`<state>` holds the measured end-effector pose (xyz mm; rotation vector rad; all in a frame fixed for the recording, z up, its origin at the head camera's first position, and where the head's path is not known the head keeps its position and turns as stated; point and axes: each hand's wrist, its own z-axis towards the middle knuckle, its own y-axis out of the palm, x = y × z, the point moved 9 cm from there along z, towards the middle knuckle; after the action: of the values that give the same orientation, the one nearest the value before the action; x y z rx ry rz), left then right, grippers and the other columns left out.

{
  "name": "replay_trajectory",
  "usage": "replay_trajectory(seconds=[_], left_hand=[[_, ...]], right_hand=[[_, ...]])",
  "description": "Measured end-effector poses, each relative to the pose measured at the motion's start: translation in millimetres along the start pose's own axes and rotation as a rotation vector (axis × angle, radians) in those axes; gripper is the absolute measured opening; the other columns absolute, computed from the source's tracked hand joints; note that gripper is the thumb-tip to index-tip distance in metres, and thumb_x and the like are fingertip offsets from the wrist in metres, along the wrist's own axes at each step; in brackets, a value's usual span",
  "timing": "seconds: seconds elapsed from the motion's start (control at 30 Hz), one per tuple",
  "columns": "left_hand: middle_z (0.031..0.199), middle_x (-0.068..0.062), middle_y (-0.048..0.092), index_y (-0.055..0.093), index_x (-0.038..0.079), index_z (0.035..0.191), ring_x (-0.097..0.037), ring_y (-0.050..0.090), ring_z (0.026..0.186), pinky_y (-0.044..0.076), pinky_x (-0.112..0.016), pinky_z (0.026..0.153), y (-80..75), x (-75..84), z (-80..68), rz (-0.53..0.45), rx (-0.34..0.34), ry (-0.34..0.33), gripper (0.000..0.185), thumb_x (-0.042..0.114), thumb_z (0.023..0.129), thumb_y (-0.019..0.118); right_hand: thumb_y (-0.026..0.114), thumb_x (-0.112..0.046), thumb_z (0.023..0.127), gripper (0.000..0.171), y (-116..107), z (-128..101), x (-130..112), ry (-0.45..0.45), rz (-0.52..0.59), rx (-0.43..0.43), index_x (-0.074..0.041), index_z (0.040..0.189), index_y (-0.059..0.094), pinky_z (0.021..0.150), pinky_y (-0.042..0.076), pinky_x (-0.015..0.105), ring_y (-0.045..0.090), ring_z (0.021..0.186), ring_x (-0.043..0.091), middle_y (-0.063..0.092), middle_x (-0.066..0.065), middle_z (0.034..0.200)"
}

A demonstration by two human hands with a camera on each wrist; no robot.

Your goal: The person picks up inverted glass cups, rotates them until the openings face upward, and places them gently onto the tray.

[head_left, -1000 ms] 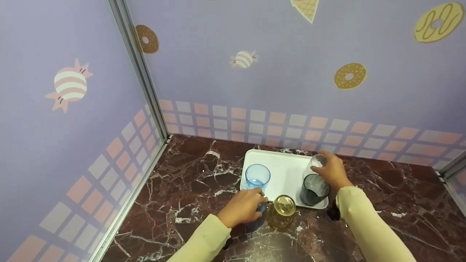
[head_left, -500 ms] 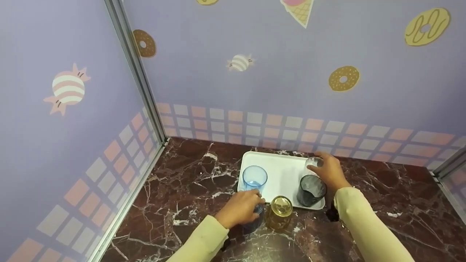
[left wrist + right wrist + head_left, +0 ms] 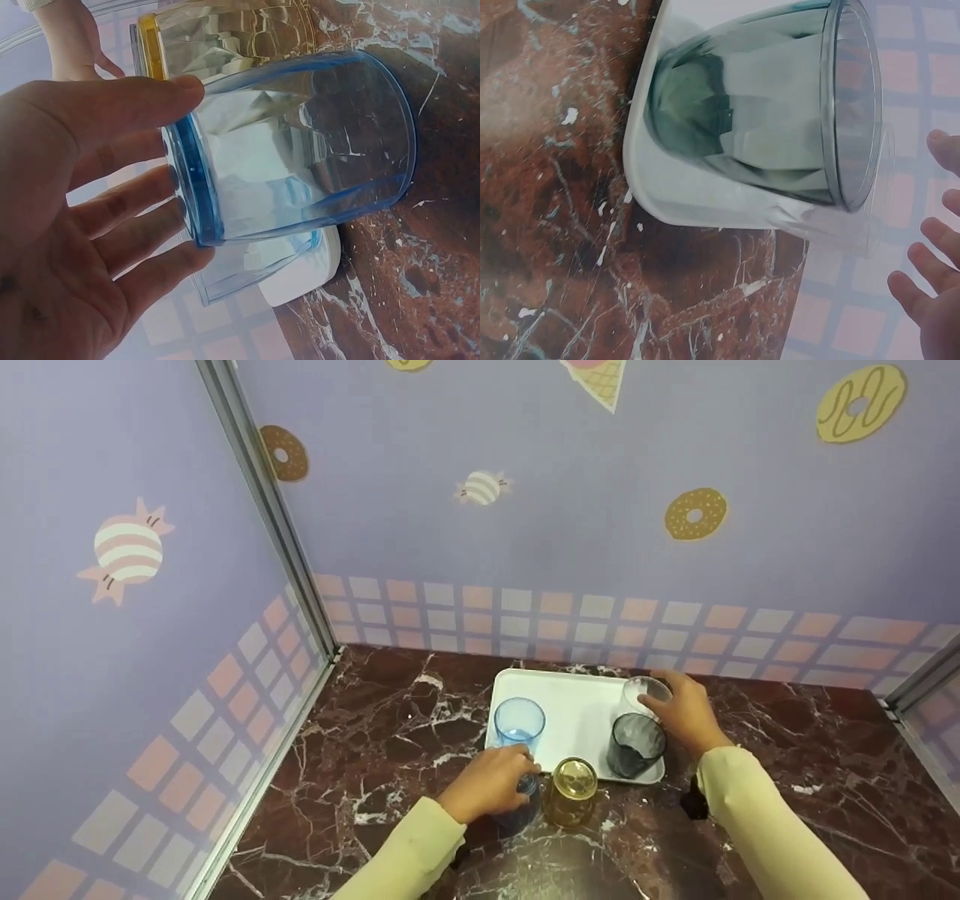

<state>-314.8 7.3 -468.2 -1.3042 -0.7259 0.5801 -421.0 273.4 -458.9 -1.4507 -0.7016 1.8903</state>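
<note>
My left hand [image 3: 487, 784] grips the base of an upside-down blue glass [image 3: 315, 142], which stands on the tabletop before the tray; thumb and fingers lie around its base edge in the left wrist view. On the white tray [image 3: 577, 716], a lighter blue glass [image 3: 519, 721] stands upright at the left. A smoky grey glass [image 3: 757, 105] is upright at the tray's right front, with a clear glass [image 3: 636, 691] behind it. Beside that clear glass is my right hand [image 3: 686, 714], its fingers spread and apart from the glasses in the right wrist view.
An upside-down amber glass [image 3: 571, 799] stands just right of the held blue glass, at the tray's front edge. The dark red marbled tabletop [image 3: 405, 720] meets a lilac wall [image 3: 570, 540] behind the tray and a side wall [image 3: 67, 660] at the left.
The right hand has loosened and shifted slightly away from the clear glass, leaving more of its rim in sight. The left hand stays at the inverted blue glass. The head view has shifted slightly.
</note>
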Motion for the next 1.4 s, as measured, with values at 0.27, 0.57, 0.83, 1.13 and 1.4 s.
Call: replay_trajectory(seconds=[0.27,0.57,0.83,1.13,1.4], left_hand=[[0.100,0.004,0.072,0.076,0.019,0.107,-0.016,0.068,0.090,0.057,-0.031,0.077,-3.1,-2.5,5.0,-0.021,-0.019,0.007,0.039,0.024,0.069,0.083],[0.102,0.003,0.074,0.076,0.017,0.106,-0.017,0.069,0.092,0.057,-0.032,0.081,-2.0,-2.2,8.5,-0.052,-0.050,0.009,0.038,0.023,0.069,0.083],[0.110,-0.001,0.068,0.072,0.016,0.112,-0.018,0.067,0.095,0.057,-0.034,0.082,1.5,2.2,3.7,-0.006,-0.088,0.021,0.039,0.025,0.074,0.080],[0.106,-0.002,0.066,0.070,0.013,0.106,-0.016,0.065,0.088,0.057,-0.030,0.078,0.5,6.3,0.3,0.028,-0.099,0.055,0.040,0.015,0.069,0.083],[0.103,-0.002,0.066,0.070,0.012,0.101,-0.016,0.065,0.086,0.057,-0.028,0.076,0.0,7.2,1.4,0.022,-0.084,0.071,0.035,0.009,0.068,0.082]], right_hand=[[0.072,-0.014,0.084,0.042,-9.7,-10.2,2.1,-0.033,-0.040,0.038,0.005,0.119,0.060,0.097,0.044,0.054,0.057,0.111,0.041,0.060,0.027,0.123],[0.072,-0.015,0.085,0.041,-16.7,-26.1,1.9,-0.034,-0.039,0.063,0.004,0.119,0.060,0.088,0.047,0.050,0.058,0.097,0.037,0.064,0.026,0.114],[0.074,-0.015,0.084,0.038,-16.6,-39.1,-2.5,-0.045,-0.008,0.084,0.002,0.116,0.063,0.088,0.050,0.051,0.061,0.102,0.039,0.065,0.023,0.112],[0.073,-0.018,0.086,0.040,-15.3,-50.9,-4.4,-0.012,0.013,0.067,-0.002,0.120,0.062,0.079,0.052,0.036,0.062,0.094,0.027,0.065,0.018,0.109],[0.072,-0.022,0.087,0.042,-16.9,-58.8,-5.6,0.008,0.025,0.052,-0.005,0.123,0.061,0.080,0.052,0.036,0.061,0.091,0.026,0.064,0.018,0.114]])
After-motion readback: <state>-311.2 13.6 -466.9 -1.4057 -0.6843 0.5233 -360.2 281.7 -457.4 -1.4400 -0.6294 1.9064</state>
